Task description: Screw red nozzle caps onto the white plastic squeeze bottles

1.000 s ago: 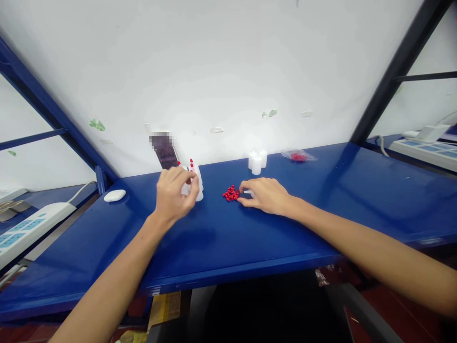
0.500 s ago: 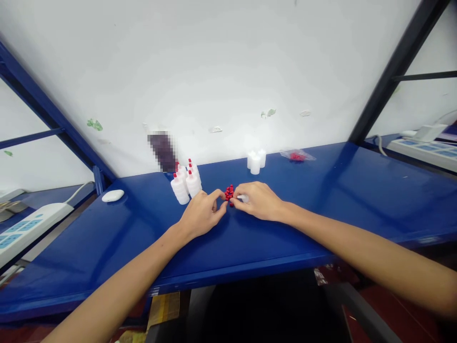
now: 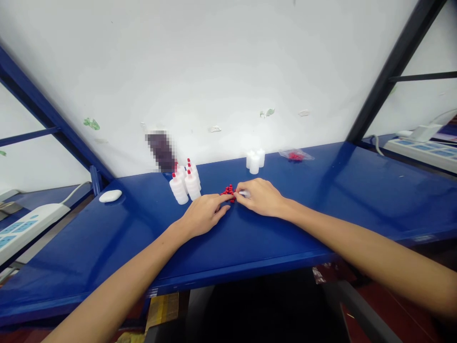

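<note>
A small heap of red caps (image 3: 229,189) lies on the blue table between my two hands. My left hand (image 3: 203,213) rests just left of the heap, its index finger stretched out to the caps and its thumb apart. From the right, my right hand (image 3: 262,196) pinches a small whitish nozzle (image 3: 244,194), its fingertips at the heap's edge. Whether a red cap is also in that pinch is hidden. Left of the heap stand several white squeeze bottles (image 3: 193,185) with red-tipped nozzles.
Toward the wall stand white bottles without nozzles (image 3: 253,163). Right of them lies a clear bag with red caps (image 3: 296,156). A white oval object (image 3: 110,196) sits at the table's left. Power strips (image 3: 26,226) flank the table (image 3: 228,257).
My left index finger has straightened and parted from the thumb, reaching into the caps. The red heap has spread a little. My right hand keeps its pinch on the nozzle.
</note>
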Demonstrator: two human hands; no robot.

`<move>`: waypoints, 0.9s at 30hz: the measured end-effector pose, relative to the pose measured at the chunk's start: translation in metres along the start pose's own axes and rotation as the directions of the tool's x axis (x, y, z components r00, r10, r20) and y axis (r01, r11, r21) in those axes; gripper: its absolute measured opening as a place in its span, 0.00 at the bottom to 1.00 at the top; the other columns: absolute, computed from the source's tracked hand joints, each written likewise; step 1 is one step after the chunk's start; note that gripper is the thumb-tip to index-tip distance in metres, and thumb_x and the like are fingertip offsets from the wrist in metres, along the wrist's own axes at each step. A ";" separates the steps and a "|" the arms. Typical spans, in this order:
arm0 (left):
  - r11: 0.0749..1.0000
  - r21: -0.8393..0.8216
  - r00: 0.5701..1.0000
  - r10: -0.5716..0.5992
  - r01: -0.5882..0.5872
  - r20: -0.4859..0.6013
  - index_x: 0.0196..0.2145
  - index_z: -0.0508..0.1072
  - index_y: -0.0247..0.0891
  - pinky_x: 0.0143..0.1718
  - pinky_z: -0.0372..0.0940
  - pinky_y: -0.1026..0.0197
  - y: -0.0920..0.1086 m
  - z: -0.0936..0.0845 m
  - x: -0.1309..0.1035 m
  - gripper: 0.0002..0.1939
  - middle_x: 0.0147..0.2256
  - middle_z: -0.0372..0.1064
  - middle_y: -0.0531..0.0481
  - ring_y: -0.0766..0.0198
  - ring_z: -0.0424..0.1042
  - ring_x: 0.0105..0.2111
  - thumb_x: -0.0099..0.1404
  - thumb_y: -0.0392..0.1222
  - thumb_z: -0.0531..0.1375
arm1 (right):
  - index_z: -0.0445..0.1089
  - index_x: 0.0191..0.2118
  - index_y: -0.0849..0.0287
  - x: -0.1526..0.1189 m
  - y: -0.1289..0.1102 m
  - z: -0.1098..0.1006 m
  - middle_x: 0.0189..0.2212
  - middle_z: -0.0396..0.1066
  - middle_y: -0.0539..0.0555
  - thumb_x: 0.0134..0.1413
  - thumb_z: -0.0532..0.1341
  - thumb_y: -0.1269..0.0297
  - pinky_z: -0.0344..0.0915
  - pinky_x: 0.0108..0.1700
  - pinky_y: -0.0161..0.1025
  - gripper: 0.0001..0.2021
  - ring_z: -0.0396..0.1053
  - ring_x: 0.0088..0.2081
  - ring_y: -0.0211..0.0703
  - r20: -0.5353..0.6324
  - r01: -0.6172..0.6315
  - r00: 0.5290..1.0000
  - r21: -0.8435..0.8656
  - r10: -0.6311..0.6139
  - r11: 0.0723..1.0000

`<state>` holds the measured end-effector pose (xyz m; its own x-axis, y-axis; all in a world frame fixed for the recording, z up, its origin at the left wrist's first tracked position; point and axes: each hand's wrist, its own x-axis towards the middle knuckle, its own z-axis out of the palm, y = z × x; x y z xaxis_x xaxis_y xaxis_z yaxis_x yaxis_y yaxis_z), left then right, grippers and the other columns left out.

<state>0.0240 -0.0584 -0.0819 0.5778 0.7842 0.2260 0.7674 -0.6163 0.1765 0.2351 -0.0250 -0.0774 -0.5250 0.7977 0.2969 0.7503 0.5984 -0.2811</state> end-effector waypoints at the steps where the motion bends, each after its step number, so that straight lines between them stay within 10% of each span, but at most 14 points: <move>1: 1.000 -0.004 1.000 0.006 -0.006 0.005 0.53 0.70 0.43 0.30 0.57 0.63 0.000 0.000 0.001 0.16 0.31 0.69 0.51 0.64 0.67 0.29 0.71 0.42 0.51 | 0.75 0.38 0.53 0.001 0.000 0.000 0.31 0.77 0.52 0.60 0.54 0.59 0.52 0.30 0.36 0.12 0.72 0.33 0.44 -0.003 -0.014 1.000 -0.007 0.014 1.000; 9: 0.997 -0.038 0.997 0.064 -0.065 -0.049 0.41 0.74 0.39 0.34 0.61 0.62 -0.002 0.003 0.001 0.10 0.31 0.69 0.50 0.64 0.68 0.32 0.70 0.40 0.53 | 0.71 0.27 0.58 0.000 -0.002 -0.004 0.22 0.70 0.52 0.64 0.51 0.51 0.47 0.28 0.36 0.22 0.62 0.24 0.38 0.059 0.057 0.996 0.052 -0.060 0.997; 19: 0.927 -0.301 0.902 0.079 -0.224 -0.425 0.38 0.74 0.37 0.27 0.63 0.69 0.009 0.003 -0.004 0.05 0.30 0.74 0.53 0.72 0.67 0.24 0.63 0.35 0.61 | 0.71 0.36 0.60 -0.011 -0.020 -0.013 0.33 0.72 0.53 0.60 0.53 0.50 0.46 0.28 0.36 0.18 0.65 0.29 0.40 0.124 0.242 0.964 -0.040 -0.236 0.969; 27: 0.906 -0.260 0.876 0.198 -0.335 -0.440 0.37 0.75 0.36 0.31 0.66 0.68 0.016 -0.002 -0.006 0.06 0.31 0.72 0.50 0.71 0.68 0.27 0.63 0.31 0.59 | 0.71 0.31 0.61 -0.013 -0.016 -0.008 0.25 0.71 0.54 0.64 0.47 0.49 0.43 0.28 0.37 0.23 0.64 0.25 0.41 0.126 0.240 0.965 -0.069 -0.230 0.968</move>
<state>0.0318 -0.0729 -0.0785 0.5358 0.5336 0.6544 0.4294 -0.8395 0.3329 0.2331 -0.0454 -0.0691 -0.7297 0.6415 0.2366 0.6283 0.7656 -0.1378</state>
